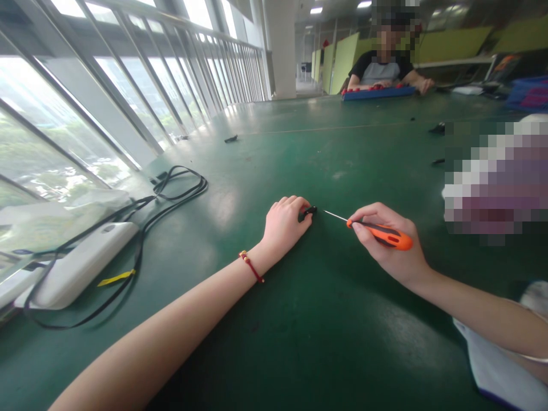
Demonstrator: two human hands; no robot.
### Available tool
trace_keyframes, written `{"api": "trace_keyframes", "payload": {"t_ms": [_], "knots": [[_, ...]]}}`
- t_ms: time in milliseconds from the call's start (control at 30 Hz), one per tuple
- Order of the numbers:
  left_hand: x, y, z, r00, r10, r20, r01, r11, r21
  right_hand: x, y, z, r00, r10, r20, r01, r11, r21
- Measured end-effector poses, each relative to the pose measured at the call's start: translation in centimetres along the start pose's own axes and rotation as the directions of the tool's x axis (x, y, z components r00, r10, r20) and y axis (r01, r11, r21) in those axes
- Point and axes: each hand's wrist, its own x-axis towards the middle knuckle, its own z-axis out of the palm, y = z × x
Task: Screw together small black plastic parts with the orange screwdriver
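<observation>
Between the thumb and fingers of my left hand (pixel 286 221) is a small black part (pixel 309 212), held low at the green tabletop (pixel 274 319); what kind of part it is I cannot make out. A screwdriver (pixel 387 235) with an orange and black handle lies in my right hand (pixel 396 257), gripped near the front of the handle. Its thin metal shaft points left at the black part, and a short gap separates tip and part. The far side of the black part is partly covered by my left fingers.
At left, a black cable (pixel 171 214) loops by a white power strip (pixel 85 262) below the window railing. Small black pieces, one of them a dark piece (pixel 231 138), lie farther back. Across the table sits a person (pixel 381 71) behind a blue tray (pixel 379 93). A blurred patch covers the right.
</observation>
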Motion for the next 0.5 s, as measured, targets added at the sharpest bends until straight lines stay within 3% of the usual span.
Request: {"api": "trace_keyframes", "payload": {"t_ms": [100,233,367,500], "knots": [[-0.06,0.14,0.02,1.000,-0.006,0.019,0.008,0.995,-0.098,0.02,-0.01,0.01,1.000,-0.001,-0.005,0.001,1.000,0.010],[-0.20,0.23,-0.07,0.995,0.092,0.047,-0.080,0.972,-0.222,0.03,-0.08,0.03,1.000,-0.004,-0.015,0.004,1.000,0.008],[-0.09,-0.08,-0.02,0.991,0.122,-0.052,-0.128,0.984,-0.127,-0.03,0.00,0.05,1.000,-0.001,-0.004,0.001,1.000,0.006],[0.07,-0.27,0.15,0.982,0.189,0.028,-0.185,0.978,-0.095,-0.07,0.09,0.07,1.000,0.002,0.016,-0.002,1.000,0.019]]}}
